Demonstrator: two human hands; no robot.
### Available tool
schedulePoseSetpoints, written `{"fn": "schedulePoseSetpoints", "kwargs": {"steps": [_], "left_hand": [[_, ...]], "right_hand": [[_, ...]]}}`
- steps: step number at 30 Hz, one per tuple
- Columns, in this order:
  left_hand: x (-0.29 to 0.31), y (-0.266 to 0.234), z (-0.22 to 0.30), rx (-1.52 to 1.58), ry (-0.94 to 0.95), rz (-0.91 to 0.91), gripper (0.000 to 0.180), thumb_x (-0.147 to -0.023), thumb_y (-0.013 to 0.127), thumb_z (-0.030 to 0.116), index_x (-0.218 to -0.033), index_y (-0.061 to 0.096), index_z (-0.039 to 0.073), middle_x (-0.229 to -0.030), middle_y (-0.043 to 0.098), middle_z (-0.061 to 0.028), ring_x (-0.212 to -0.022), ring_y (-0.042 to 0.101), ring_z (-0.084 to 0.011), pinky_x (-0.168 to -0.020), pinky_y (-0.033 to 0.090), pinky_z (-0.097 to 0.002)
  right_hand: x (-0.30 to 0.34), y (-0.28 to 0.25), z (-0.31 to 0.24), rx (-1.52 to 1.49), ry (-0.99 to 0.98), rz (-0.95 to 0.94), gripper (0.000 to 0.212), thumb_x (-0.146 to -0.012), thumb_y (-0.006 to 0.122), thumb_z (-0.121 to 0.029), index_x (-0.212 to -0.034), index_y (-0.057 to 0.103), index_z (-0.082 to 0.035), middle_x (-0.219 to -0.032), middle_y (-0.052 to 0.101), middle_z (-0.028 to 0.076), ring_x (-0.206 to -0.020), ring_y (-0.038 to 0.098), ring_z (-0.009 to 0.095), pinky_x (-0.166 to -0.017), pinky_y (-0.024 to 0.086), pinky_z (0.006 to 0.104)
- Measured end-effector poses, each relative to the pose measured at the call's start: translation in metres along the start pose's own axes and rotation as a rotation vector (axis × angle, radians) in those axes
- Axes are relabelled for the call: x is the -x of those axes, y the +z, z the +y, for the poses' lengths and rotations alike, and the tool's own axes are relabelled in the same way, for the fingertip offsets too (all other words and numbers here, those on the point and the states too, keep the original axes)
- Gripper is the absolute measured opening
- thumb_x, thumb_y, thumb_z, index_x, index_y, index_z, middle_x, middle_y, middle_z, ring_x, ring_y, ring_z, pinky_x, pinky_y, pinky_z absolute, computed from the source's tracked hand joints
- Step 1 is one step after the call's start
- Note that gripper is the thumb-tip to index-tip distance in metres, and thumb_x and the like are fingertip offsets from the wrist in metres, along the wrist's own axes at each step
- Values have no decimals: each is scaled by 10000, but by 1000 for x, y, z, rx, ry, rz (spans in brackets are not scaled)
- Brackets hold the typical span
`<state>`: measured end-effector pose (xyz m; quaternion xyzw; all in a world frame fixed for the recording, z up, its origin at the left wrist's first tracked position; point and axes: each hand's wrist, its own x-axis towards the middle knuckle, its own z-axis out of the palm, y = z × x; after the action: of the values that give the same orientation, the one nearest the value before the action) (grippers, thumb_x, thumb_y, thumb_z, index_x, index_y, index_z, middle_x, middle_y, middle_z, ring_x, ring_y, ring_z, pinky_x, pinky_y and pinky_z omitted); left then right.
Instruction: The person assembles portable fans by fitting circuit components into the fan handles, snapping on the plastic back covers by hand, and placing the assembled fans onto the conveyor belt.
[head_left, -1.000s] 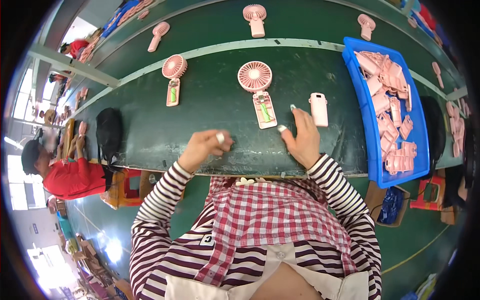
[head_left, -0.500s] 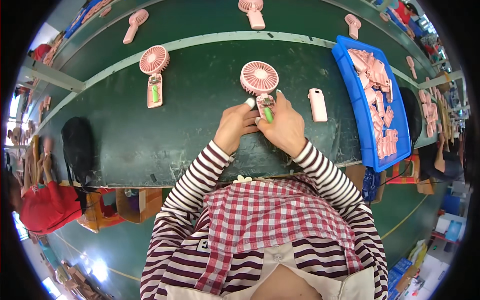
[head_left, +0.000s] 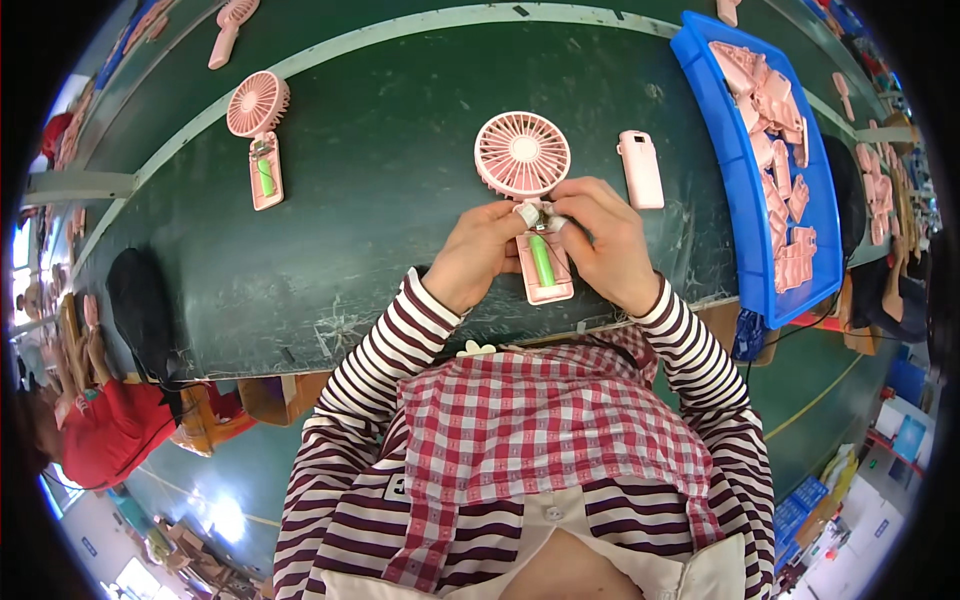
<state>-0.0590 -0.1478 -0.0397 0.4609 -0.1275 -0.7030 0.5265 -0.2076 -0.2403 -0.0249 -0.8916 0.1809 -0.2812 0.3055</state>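
Observation:
A pink handheld fan (head_left: 522, 155) lies before me, its round grille pointing away and its handle half uncovered. Inside the handle are a green battery (head_left: 541, 262), thin wires and a small circuit board (head_left: 541, 218) near the neck. My left hand (head_left: 478, 250) grips the neck's left side, a white cover on its thumb. From the right, my right hand (head_left: 610, 240) pinches the neck, its fingertips close to the board. Both hands are closed; their undersides are hidden. Beside the right hand lies a pink handle cover (head_left: 641, 170), touched by neither hand.
A blue bin (head_left: 750, 190) of pink plastic parts stands on the right of the green table (head_left: 370, 200). Another opened fan (head_left: 257, 105) lies at left. Beyond the pale strip rests a further fan (head_left: 228, 30). A person in red (head_left: 115, 430) sits at far left.
The opened fan has come nearer to me, baring more of its handle and battery. Both hands have moved up to its neck. The whole view has shifted slightly.

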Motion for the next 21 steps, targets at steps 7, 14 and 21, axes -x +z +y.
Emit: {"fn": "schedulePoseSetpoints", "kwargs": {"steps": [7, 14, 21], "left_hand": [[-2, 7, 3, 2, -7, 52, 285, -921, 448, 181, -1098, 529, -26, -966, 599, -93, -840, 609, -162, -751, 517, -313], [-1, -4, 3, 181, 3, -55, 312, -914, 437, 180, -1104, 508, -56, -995, 598, -113, -884, 605, -197, -818, 494, -345], [1, -1, 7, 55, -14, -91, 321, -892, 489, 157, -1123, 502, -65, -1021, 595, -108, -908, 604, -182, -821, 494, -327]], "right_hand": [[3, 0, 6, 90, -70, -24, 205, -626, 617, 21, -825, 566, 9, -902, 561, 98, -817, 554, 272, -675, 465, 339], [3, 0, 5, 49, -74, -43, 186, -664, 598, 84, -838, 547, 43, -916, 571, 135, -802, 569, 288, -672, 473, 340], [4, 1, 9, 79, -80, -39, 196, -650, 583, 86, -837, 547, 39, -908, 559, 139, -776, 560, 293, -656, 468, 346]]}}
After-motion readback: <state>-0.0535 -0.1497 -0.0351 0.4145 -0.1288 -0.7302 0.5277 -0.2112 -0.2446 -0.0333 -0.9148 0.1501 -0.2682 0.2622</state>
